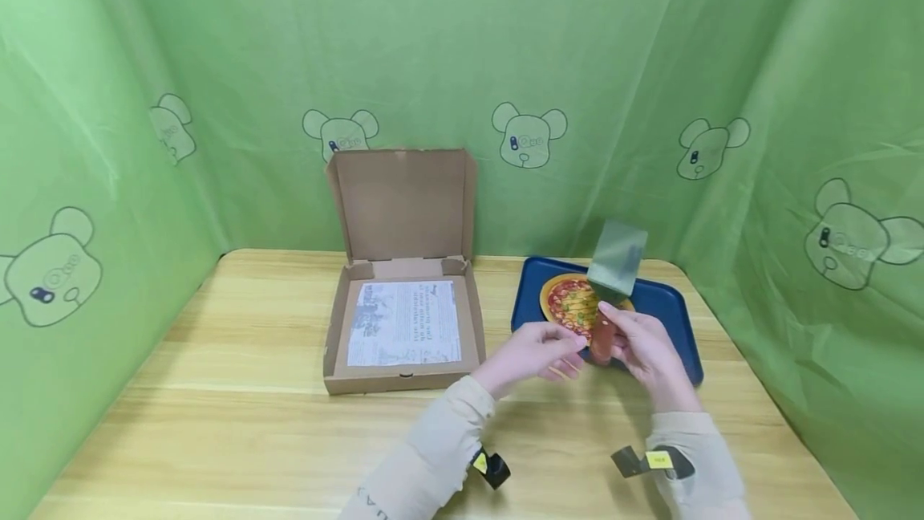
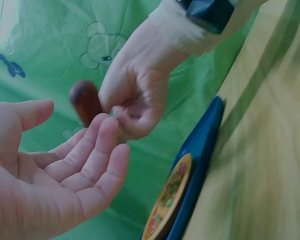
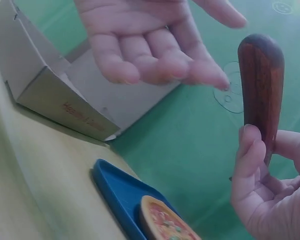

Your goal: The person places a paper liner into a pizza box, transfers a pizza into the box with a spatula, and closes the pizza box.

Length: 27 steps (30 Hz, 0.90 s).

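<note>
My right hand (image 1: 648,350) grips a metal spatula (image 1: 618,257) by its brown wooden handle (image 3: 262,82), near the blade end. The blade points away, tilted up above the blue tray (image 1: 674,315). Beside the handle is my left hand (image 1: 537,350), its fingers loosely bent and its thumb apart. Nothing is in that palm in the left wrist view. The right wrist view shows a gap between the left fingertips and the handle. A round toy pizza (image 1: 566,299) with a yellow crust lies on the tray, partly hidden by the spatula and the right hand.
An open cardboard pizza box (image 1: 407,207) stands left of the tray, lid upright, with a printed paper sheet (image 1: 404,323) inside. Green curtains (image 1: 426,38) with bear outlines surround the back and sides of the wooden table (image 1: 238,375).
</note>
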Each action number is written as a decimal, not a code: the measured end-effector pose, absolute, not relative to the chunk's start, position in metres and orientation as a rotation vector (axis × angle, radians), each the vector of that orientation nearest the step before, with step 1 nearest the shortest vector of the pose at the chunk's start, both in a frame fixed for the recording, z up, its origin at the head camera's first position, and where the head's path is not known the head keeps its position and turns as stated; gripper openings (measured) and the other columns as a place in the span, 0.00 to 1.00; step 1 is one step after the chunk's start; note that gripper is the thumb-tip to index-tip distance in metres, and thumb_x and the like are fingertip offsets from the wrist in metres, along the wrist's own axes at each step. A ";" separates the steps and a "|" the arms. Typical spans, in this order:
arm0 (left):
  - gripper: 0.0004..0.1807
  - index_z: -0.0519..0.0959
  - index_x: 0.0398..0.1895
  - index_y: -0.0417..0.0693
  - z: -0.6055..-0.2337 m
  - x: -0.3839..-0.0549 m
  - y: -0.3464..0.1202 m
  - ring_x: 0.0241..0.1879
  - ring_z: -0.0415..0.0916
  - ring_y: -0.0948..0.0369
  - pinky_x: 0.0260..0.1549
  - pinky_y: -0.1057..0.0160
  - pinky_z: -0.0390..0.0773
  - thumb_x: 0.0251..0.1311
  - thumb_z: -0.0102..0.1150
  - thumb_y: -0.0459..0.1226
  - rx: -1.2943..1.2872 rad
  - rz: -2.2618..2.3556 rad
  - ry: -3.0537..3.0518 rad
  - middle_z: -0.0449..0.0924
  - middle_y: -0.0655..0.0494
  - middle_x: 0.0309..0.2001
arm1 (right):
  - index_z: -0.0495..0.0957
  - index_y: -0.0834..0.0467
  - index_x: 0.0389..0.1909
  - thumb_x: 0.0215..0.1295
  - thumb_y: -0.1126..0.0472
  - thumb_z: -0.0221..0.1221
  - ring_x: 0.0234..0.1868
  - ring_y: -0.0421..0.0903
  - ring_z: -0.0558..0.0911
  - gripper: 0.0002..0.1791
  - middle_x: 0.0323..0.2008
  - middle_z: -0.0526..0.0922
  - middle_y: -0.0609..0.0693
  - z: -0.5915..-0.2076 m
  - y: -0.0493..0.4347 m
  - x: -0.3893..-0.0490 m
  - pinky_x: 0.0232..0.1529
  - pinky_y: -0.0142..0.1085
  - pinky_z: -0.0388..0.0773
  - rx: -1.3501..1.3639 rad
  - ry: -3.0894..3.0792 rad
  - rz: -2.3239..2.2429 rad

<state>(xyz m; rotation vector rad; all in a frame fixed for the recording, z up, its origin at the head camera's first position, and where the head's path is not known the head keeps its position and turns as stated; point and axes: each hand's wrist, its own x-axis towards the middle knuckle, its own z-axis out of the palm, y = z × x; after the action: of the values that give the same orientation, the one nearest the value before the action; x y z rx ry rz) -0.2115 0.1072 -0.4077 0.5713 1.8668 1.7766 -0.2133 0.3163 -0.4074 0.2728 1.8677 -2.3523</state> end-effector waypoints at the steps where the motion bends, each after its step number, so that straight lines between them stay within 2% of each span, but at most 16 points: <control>1: 0.17 0.81 0.45 0.44 -0.409 -0.211 0.109 0.37 0.86 0.53 0.36 0.58 0.86 0.66 0.57 0.48 0.571 1.772 1.857 0.87 0.42 0.40 | 0.81 0.52 0.22 0.71 0.57 0.55 0.18 0.35 0.80 0.16 0.16 0.81 0.43 -0.408 0.314 -0.214 0.20 0.27 0.79 0.263 1.867 -2.361; 7: 0.13 0.83 0.41 0.43 -0.410 -0.207 0.113 0.31 0.85 0.60 0.33 0.62 0.86 0.64 0.60 0.44 0.541 1.800 1.824 0.88 0.46 0.35 | 0.81 0.52 0.22 0.71 0.56 0.56 0.18 0.35 0.80 0.16 0.15 0.81 0.43 -0.411 0.307 -0.214 0.20 0.27 0.79 0.274 1.878 -2.373; 12: 0.10 0.84 0.38 0.40 -0.409 -0.205 0.114 0.36 0.87 0.51 0.34 0.62 0.86 0.62 0.63 0.39 0.509 1.846 1.780 0.88 0.44 0.34 | 0.81 0.51 0.22 0.71 0.56 0.56 0.19 0.35 0.82 0.15 0.15 0.82 0.43 -0.411 0.304 -0.215 0.21 0.27 0.81 0.297 1.915 -2.346; 17: 0.09 0.84 0.37 0.38 -0.410 -0.205 0.117 0.35 0.87 0.50 0.32 0.63 0.86 0.59 0.65 0.36 0.484 1.873 1.772 0.88 0.42 0.34 | 0.81 0.50 0.22 0.69 0.56 0.58 0.20 0.35 0.83 0.14 0.17 0.83 0.42 -0.408 0.302 -0.216 0.22 0.27 0.81 0.322 1.952 -2.335; 22: 0.10 0.84 0.37 0.40 -0.410 -0.205 0.118 0.33 0.87 0.53 0.32 0.63 0.87 0.60 0.65 0.38 0.493 1.861 1.781 0.88 0.43 0.33 | 0.81 0.51 0.21 0.70 0.56 0.57 0.21 0.36 0.83 0.15 0.17 0.84 0.43 -0.404 0.303 -0.215 0.23 0.27 0.81 0.286 1.965 -2.332; 27: 0.17 0.83 0.41 0.40 -0.408 -0.216 0.108 0.28 0.84 0.61 0.33 0.62 0.86 0.64 0.60 0.46 0.494 1.831 1.823 0.88 0.46 0.32 | 0.82 0.51 0.21 0.70 0.58 0.56 0.22 0.36 0.83 0.16 0.18 0.84 0.43 -0.398 0.303 -0.213 0.23 0.26 0.80 0.246 1.944 -2.330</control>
<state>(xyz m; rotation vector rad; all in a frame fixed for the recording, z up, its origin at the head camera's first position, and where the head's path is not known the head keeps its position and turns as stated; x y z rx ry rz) -0.2157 0.1084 -0.4078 0.4941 1.8226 1.8313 -0.2134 0.3029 -0.3982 0.2459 1.9441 -2.3301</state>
